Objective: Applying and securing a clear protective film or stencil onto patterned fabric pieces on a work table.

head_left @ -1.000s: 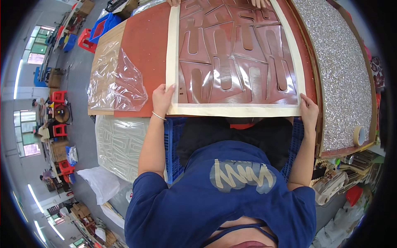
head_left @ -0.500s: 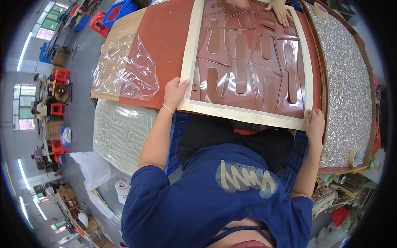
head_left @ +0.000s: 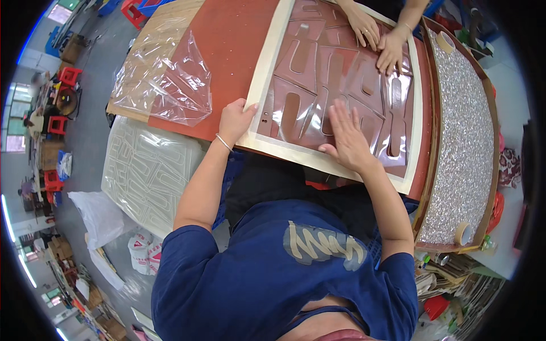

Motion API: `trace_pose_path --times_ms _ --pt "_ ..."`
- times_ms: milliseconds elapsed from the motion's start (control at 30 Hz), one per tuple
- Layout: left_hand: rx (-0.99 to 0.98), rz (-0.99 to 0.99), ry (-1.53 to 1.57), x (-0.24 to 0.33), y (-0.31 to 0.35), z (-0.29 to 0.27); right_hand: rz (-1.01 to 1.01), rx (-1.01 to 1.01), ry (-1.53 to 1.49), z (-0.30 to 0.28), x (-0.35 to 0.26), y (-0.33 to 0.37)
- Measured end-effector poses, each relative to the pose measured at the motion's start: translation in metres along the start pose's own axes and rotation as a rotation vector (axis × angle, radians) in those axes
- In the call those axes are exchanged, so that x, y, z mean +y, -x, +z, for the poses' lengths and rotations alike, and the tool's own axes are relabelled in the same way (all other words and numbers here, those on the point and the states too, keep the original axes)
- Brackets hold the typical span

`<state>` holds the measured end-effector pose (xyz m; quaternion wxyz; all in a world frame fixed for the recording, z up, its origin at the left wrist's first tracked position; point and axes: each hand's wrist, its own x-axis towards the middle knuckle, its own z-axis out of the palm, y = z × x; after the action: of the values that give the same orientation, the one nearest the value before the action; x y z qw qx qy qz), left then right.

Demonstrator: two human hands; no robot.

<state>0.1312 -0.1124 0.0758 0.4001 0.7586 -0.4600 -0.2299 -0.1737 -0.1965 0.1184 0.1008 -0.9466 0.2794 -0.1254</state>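
A clear plastic sheet with a cream tape border [head_left: 311,154] covers brown cut-out shapes [head_left: 291,108] on a red-brown board [head_left: 227,62]. At the sheet's near left side my left hand [head_left: 237,121] pinches the taped edge, thumb on top; its other fingers are partly hidden. My right hand [head_left: 348,139] lies flat on the clear sheet near its front edge, fingers stretched out and holding nothing. Across from me, another person's two hands [head_left: 364,27] rest on the far right part of the same sheet.
Crumpled clear film [head_left: 165,85] lies on the board's left. Below it stands a pale moulded sheet [head_left: 148,170]. A shallow tray of silvery glitter material [head_left: 463,136] with tape rolls [head_left: 463,233] borders the right. Stacked offcuts [head_left: 449,278] sit lower right.
My right hand has left the sheet's near right corner and moved left and inward onto its surface, now flat. My left hand keeps the left edge. The other person's hands reach further in.
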Motion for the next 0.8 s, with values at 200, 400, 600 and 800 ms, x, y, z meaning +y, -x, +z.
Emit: trace_pose_path --times_ms 200,400,600,800 --pt "0.018 -0.022 -0.003 0.001 0.001 -0.003 -0.088 -0.055 0.040 0.024 -0.032 -0.038" --pt "0.021 -0.050 0.035 0.004 0.005 -0.005 -0.080 -0.078 0.067 0.043 -0.049 -0.045" --pt "0.059 -0.081 0.030 0.010 0.007 -0.005 -0.076 -0.073 0.120 0.046 -0.049 -0.046" --pt "0.059 -0.041 -0.071 0.015 0.009 -0.008 -0.077 -0.074 0.110 0.043 -0.050 -0.046"
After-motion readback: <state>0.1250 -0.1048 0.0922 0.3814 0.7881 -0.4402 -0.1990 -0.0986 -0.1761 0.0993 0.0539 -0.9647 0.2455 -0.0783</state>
